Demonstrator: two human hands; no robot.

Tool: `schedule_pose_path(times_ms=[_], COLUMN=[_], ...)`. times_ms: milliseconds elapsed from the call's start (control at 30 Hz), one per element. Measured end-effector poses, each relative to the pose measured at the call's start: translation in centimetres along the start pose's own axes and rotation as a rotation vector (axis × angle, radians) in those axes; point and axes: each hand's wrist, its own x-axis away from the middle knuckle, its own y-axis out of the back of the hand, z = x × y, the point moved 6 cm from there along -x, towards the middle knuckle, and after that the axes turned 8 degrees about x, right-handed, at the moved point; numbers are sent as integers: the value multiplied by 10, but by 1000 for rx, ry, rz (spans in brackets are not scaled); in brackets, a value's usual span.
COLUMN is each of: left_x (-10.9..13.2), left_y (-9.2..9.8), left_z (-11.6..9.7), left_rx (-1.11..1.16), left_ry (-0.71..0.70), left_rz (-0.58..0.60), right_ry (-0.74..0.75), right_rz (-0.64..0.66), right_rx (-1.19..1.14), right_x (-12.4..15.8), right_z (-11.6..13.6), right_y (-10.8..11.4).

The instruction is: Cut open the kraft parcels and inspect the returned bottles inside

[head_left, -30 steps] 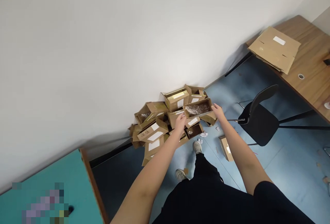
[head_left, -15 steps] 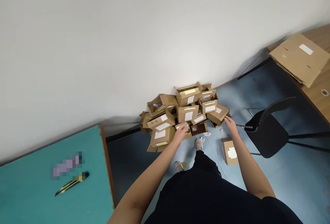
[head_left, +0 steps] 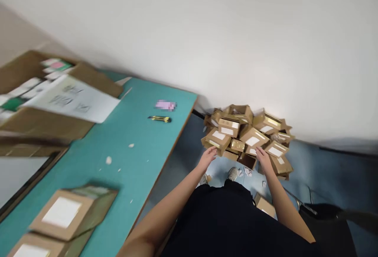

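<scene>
Small opened cardboard boxes [head_left: 252,138] with white labels lie heaped on the floor against the wall. My left hand [head_left: 208,157] is over the near left side of the heap, fingers apart and nothing in it, beside a labelled box [head_left: 217,138]. Over the heap's right half, my right hand [head_left: 264,158] is held with fingers extended and nothing visible in it. Whether either hand touches a box cannot be told. An open box with a dark inside [head_left: 247,161] lies between the two hands.
A teal table [head_left: 138,158] on the left bears a yellow-black cutter [head_left: 160,119], a blurred pink item [head_left: 165,105], a large carton [head_left: 56,125] of small packs and labelled boxes [head_left: 63,213]. At lower right stand a black chair [head_left: 325,225] and a floor box [head_left: 265,205].
The view has turned left, bringing in more of the teal table, with its carton and boxes. My right hand has left the right-hand box and come closer to my left hand.
</scene>
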Motion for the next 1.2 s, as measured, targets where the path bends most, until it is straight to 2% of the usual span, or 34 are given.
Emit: schedule_pose_path(times_ms=[167, 367, 467, 567, 667, 800, 1000, 1100, 1200], left_x=[45, 105, 135, 164, 187, 207, 214, 209, 198], left_y=[131, 290, 355, 403, 435, 457, 471, 475, 480], left_z=[-12, 2, 13, 27, 46, 75, 105, 107, 102], left_rx=[187, 363, 465, 587, 720, 902, 1193, 1309, 1390], left_ry=[-103, -172, -217, -271, -305, -322, -303, -300, -301], left_rz=[-167, -379, -518, -645, -767, -927, -1147, -1211, -1230], right_ry=[17, 128, 207, 276, 348, 449, 863, 978, 1097], right_rz=[215, 498, 676, 859, 991, 1172, 1379, 1452, 1502], right_rx=[-96, -51, 39, 129, 243, 356, 545, 587, 648], right_x=[12, 58, 92, 126, 152, 181, 243, 281, 321], right_z=[76, 165, 208, 243, 267, 284, 319, 340, 357], right_y=[-111, -274, -353, -426, -493, -582, -722, -792, -851])
